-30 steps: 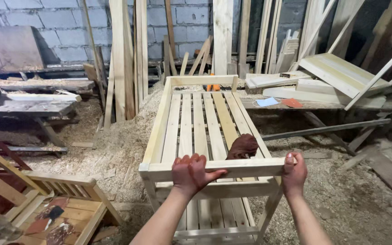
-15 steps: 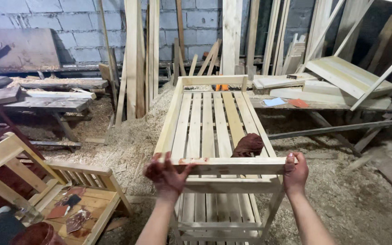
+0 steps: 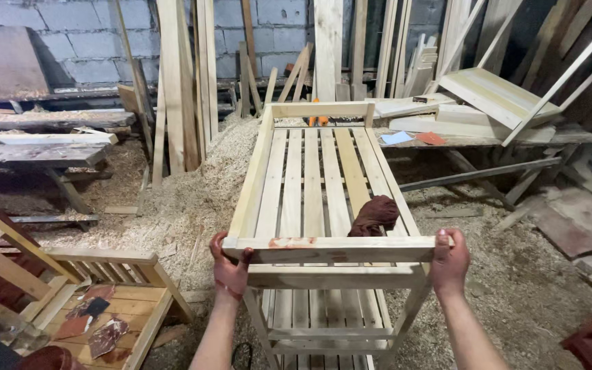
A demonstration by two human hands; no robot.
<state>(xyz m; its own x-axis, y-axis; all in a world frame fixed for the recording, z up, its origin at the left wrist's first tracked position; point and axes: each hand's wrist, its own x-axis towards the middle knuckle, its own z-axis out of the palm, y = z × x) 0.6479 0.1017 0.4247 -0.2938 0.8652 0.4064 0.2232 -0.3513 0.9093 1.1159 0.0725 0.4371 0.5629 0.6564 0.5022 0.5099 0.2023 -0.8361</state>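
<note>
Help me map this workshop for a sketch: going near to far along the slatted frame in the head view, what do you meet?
Left hand and right hand gripping the near rail → dark red rag on the slats → far rail → orange item just behind it → upright boards against the block wall.

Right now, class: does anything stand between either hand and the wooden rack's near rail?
Nothing visible. The left hand and right hand both grip the near rail; the brown rag lies behind it.
</note>
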